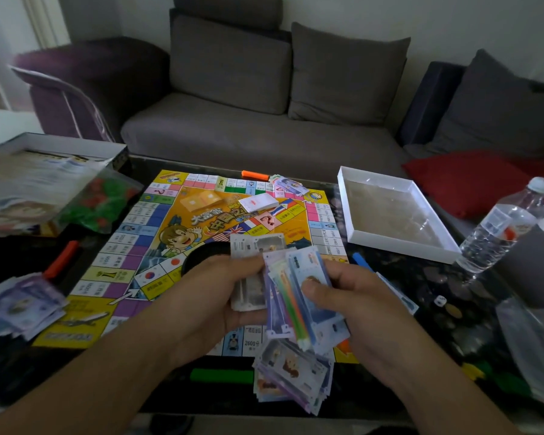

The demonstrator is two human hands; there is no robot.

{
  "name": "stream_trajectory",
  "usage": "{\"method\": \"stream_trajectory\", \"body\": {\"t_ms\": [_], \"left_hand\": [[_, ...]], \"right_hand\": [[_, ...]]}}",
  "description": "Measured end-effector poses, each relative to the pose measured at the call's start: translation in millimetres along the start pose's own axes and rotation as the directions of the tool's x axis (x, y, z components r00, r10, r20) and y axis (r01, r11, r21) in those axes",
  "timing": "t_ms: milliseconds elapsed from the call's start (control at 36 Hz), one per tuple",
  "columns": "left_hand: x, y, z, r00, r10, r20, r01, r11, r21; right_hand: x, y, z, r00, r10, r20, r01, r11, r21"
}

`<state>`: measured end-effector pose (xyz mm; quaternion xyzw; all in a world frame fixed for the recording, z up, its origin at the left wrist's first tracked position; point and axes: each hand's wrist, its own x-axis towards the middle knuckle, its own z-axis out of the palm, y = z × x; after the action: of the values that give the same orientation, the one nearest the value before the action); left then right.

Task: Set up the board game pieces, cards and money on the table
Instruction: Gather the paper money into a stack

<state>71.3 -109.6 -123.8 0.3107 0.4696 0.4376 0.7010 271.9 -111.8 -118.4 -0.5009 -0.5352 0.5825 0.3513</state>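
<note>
— Where is the money sitting?
— Over the near edge of the board [157, 246]. The left hand [220, 296] is gripping a pale stack of notes [254, 246]; the right hand [352, 296] is pinching a fanned bundle [292, 296].
— And around them?
— More notes are lying below [292, 378], a white tray [352, 227] and a bottle [500, 227] to the right.

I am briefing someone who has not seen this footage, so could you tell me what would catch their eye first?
First, the two hands at centre front: the left hand and right hand hold a fan of play money above the bright yellow game board. More money lies in a pile below the hands and another pile at the left. An open white box tray sits right of the board.
</note>
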Motion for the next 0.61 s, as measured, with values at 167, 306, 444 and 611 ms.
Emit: {"method": "stream_trajectory", "body": {"t_ms": [167, 306, 444, 611], "left_hand": [[-3.6, 3.6, -6.9, 0.999, 0.048, 0.012, -0.049, 0.997, 0.064], [-3.1, 2.3, -12.0, 0.992, 0.085, -0.089, -0.072, 0.987, 0.143], [-3.8, 1.3, -14.2, 0.992, 0.068, -0.104, -0.056, 0.992, 0.112], [-3.2, 0.9, -10.8, 1.000, 0.009, -0.021, -0.008, 0.998, 0.059]], "right_hand": [[3.7, -1.6, -2.7, 1.000, 0.005, -0.008, -0.005, 1.000, 0.031], [5.4, -1.2, -5.1, 0.998, -0.012, -0.054, 0.010, 0.999, -0.031], [6.2, -0.9, -6.9, 0.998, -0.008, -0.058, 0.004, 0.998, -0.066], [4.1, 1.8, -2.3, 1.000, 0.008, -0.013, -0.009, 0.996, -0.084]]}}
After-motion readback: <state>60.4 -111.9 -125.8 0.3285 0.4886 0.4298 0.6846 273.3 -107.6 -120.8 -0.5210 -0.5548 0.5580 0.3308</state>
